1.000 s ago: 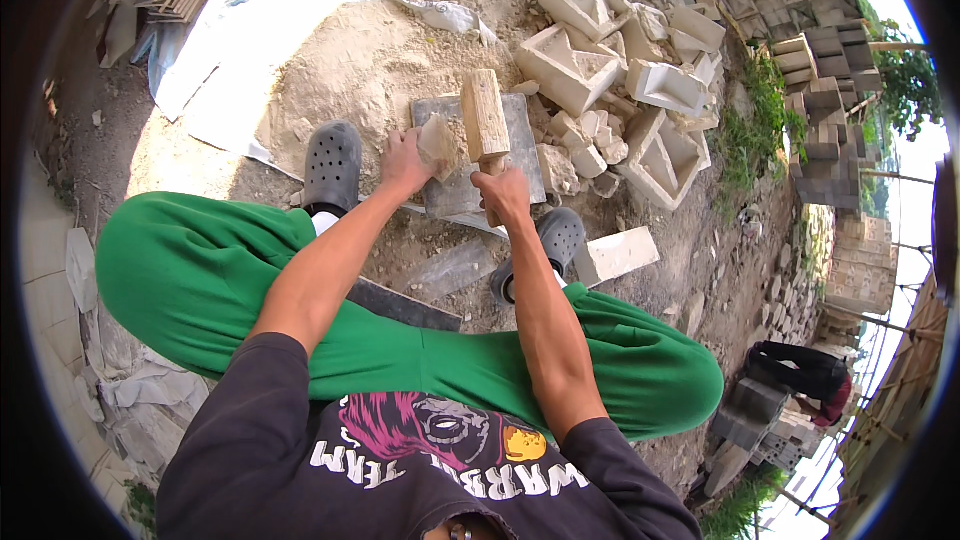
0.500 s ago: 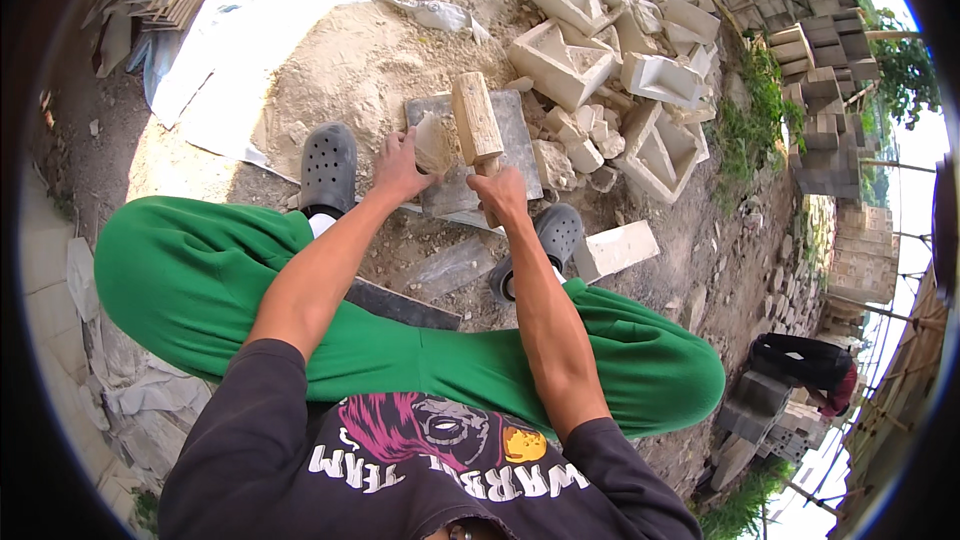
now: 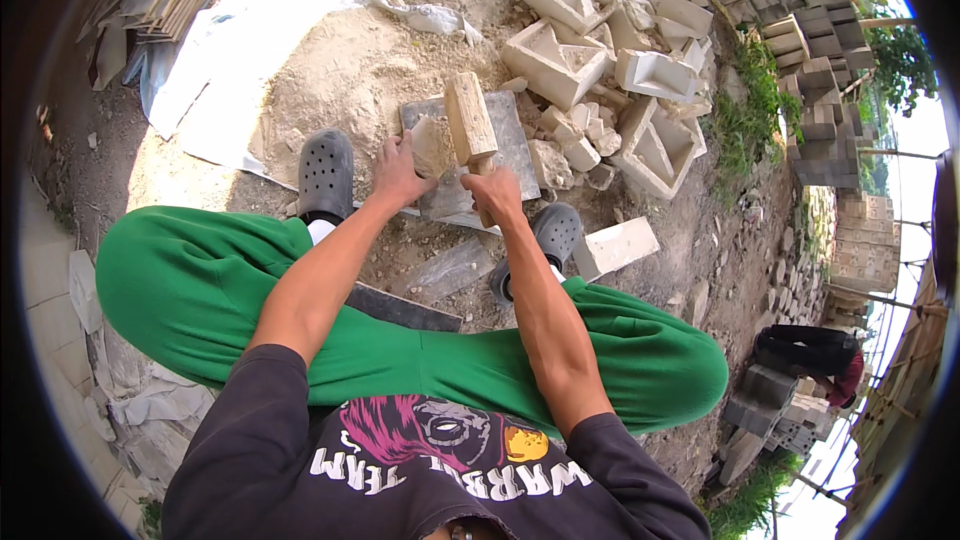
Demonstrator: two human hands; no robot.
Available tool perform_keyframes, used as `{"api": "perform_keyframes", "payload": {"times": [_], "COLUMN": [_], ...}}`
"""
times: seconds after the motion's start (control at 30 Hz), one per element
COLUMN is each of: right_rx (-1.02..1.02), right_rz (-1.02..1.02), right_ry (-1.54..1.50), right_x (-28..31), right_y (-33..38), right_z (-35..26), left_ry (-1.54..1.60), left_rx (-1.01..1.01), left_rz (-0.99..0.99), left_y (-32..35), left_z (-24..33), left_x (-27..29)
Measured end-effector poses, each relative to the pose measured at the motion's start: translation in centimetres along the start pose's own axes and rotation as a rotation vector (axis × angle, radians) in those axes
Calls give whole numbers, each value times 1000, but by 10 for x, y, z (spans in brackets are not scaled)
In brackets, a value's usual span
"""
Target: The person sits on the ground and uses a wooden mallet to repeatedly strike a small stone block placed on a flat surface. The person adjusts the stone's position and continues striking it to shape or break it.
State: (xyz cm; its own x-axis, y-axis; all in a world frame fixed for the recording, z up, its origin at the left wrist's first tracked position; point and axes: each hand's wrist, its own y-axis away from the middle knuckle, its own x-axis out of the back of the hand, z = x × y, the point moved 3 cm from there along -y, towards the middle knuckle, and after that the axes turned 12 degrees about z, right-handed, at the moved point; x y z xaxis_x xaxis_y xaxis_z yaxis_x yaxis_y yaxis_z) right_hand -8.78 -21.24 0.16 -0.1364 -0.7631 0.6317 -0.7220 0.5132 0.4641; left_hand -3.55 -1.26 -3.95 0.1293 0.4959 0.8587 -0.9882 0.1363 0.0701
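Note:
My right hand [image 3: 494,196] is wrapped round the handle of a wooden mallet [image 3: 470,118], its blocky head pointing away from me. Just left of the mallet head, a rough pale lump of stone or plaster [image 3: 433,146] rests on a flat grey slab [image 3: 512,138] on the ground. My left hand [image 3: 402,172] grips this lump from its left and near side, the fingers partly closed along it. The mallet head hides part of the slab and overlaps the lump's right edge, so whether they touch I cannot tell.
Right of the slab lie broken chunks [image 3: 580,140] and a heap of pale moulded blocks [image 3: 560,62]. A pale rectangular block [image 3: 617,248] sits beside my right shoe [image 3: 556,232]. A white sheet [image 3: 225,60] covers ground at far left. Another person [image 3: 815,360] bends over grey blocks at far right.
Both hands, the mallet and the lump keep nearly the same places relative to the slab. The whole view has shifted slightly.

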Motion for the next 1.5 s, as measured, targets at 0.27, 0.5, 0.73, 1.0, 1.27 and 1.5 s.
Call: {"api": "perform_keyframes", "payload": {"times": [0.27,0.5,0.73,1.0,1.27,1.5], "right_rx": [121,-101,24,-104,69,-49], "right_rz": [186,15,172,28,126,30], "right_ry": [104,-71,-261,-131,4,-60], "right_x": [-13,-4,1,-3,-14,-7], "right_y": [-4,-1,4,-4,-2,-19], "right_z": [18,-1,-14,5,-1,10], "left_ry": [48,-2,31,68,63,51], "left_rx": [-12,-32,11,-138,-165,-141], "left_rz": [-23,45,-9,59,44,38], "left_y": [-3,-3,1,-13,-17,-18], "left_z": [11,2,3,5,16,10], "left_x": [-1,-2,6,-5,-7,-3]}}
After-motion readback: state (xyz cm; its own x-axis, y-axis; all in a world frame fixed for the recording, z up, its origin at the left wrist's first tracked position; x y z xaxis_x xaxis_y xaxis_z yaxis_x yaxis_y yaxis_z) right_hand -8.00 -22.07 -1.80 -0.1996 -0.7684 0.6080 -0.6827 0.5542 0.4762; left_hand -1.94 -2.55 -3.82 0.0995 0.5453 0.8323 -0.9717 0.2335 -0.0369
